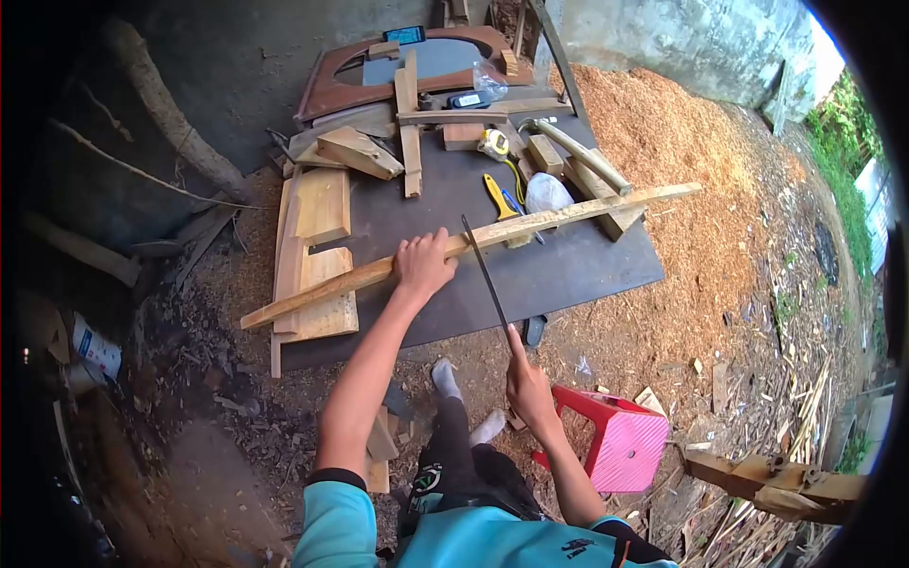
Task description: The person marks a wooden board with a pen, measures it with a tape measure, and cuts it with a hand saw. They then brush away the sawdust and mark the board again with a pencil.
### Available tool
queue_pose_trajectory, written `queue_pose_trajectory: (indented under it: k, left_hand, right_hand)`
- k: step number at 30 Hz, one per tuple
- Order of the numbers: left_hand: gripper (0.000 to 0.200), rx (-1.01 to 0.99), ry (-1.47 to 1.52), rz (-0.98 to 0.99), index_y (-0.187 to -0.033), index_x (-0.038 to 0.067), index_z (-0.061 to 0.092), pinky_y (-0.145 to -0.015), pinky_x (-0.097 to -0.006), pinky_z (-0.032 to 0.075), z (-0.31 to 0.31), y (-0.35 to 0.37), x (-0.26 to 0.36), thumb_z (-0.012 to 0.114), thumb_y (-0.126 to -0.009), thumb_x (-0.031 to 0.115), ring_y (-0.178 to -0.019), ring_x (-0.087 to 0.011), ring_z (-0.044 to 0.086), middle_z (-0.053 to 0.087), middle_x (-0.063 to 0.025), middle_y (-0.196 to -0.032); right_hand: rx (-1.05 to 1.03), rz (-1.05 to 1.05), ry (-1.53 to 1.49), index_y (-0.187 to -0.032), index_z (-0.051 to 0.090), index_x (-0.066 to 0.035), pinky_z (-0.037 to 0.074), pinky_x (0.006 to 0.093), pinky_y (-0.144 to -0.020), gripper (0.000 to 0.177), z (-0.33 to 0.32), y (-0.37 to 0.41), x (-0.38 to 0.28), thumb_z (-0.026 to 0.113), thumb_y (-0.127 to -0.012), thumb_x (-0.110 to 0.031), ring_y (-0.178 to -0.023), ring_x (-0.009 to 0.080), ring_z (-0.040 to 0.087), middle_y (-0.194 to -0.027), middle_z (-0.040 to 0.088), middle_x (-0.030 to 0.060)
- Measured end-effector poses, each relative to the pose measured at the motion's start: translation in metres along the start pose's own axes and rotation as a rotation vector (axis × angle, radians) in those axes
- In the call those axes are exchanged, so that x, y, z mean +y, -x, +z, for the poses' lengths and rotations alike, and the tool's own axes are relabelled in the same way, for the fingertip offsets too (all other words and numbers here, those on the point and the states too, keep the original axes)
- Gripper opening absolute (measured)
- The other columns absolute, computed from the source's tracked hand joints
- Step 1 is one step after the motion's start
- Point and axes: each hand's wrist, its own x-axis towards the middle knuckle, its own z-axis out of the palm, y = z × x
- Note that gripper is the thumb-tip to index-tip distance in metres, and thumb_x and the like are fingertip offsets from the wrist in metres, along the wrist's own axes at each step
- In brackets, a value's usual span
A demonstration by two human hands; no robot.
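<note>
A long, narrow strip of wood [568, 214] lies slantwise across the dark worktable [587, 273], resting on wood blocks at both sides. My left hand [424, 265] grips the strip left of its middle, fingers wrapped over it. In my right hand [530, 386] is the handle end of a handsaw [488, 276], seen nearly edge-on as a thin dark line. The saw's far end crosses the strip just right of my left hand. Whether its teeth have cut into the wood cannot be made out.
Behind the strip lie a yellow-handled brush [499, 197], a tape measure [493, 144], a hammer [579, 156], a plastic bag [547, 193] and several wood blocks [360, 153]. A red stool [625, 440] stands at my right. Sawdust [682, 275] is heaped beyond the table.
</note>
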Motion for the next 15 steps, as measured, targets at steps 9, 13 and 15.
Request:
queue_pose_trajectory:
  k: [9,13,15]
  left_hand:
    - [0.036,-0.346,0.073,-0.095,-0.095,0.005,0.068,-0.082,-0.0415,0.049,-0.023,-0.029,0.003,0.067,-0.065,0.027,-0.091,-0.0339,0.063,0.066,-0.0189,-0.092]
    - [0.031,-0.363,0.103,-0.127,-0.092,0.005,0.068,-0.084,-0.0416,0.049,-0.024,-0.031,0.004,0.064,-0.066,0.022,-0.092,-0.0356,0.062,0.065,-0.0215,-0.092]
    - [0.028,-0.392,0.099,-0.137,-0.09,0.004,0.069,-0.084,-0.0418,0.049,-0.024,-0.032,0.004,0.062,-0.067,0.02,-0.092,-0.0362,0.062,0.064,-0.0225,-0.093]
  right_hand:
    - [0.161,-0.161,-0.157,-0.144,0.015,-0.013,0.041,0.0475,-0.054,0.07,0.025,-0.089,-0.012,0.044,-0.081,0.001,-0.055,0.0385,0.055,-0.063,0.054,0.0229]
    - [0.225,-0.214,-0.158,-0.144,0.015,-0.014,0.041,0.0473,-0.055,0.071,0.033,-0.142,-0.014,0.044,-0.081,0.002,-0.057,0.0384,0.056,-0.063,0.055,0.0228]
    - [0.235,-0.249,-0.177,-0.144,0.015,-0.014,0.041,0.0474,-0.055,0.072,0.037,-0.156,-0.01,0.045,-0.08,0.002,-0.058,0.0386,0.057,-0.064,0.055,0.0229]
